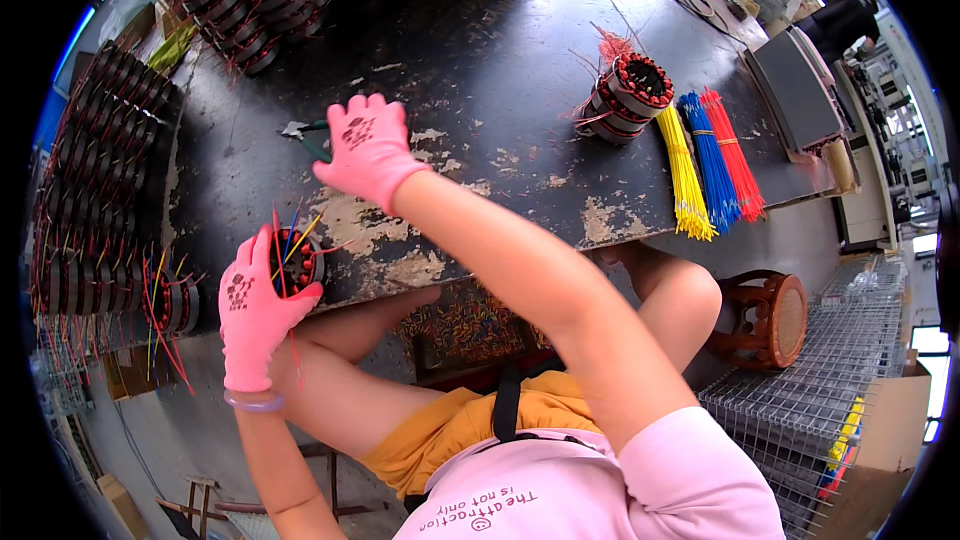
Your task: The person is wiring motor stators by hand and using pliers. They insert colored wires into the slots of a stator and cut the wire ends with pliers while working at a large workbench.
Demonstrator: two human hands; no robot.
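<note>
My left hand [256, 302], in a pink glove, is wrapped around the near left side of a ring-shaped motor stator [302, 262] at the table's front edge. Thin red, blue and yellow wires stick up and out from the stator. Farther forward, my right hand [366, 148], also gloved in pink, lies over a pair of small pliers [316, 145] with dark green handles. The metal jaws point left and rest on or just above the tabletop. Most of the handles are hidden beneath the glove, with fingers bent over them.
Stacked stators line the left [95, 180] and far left of the worn black table [470, 70]. On the right stand stacked stators [628, 100] beside yellow [684, 175], blue [708, 160] and red wire bundles [733, 155]. A wooden stool [765, 320] and wire mesh [800, 390] are lower right.
</note>
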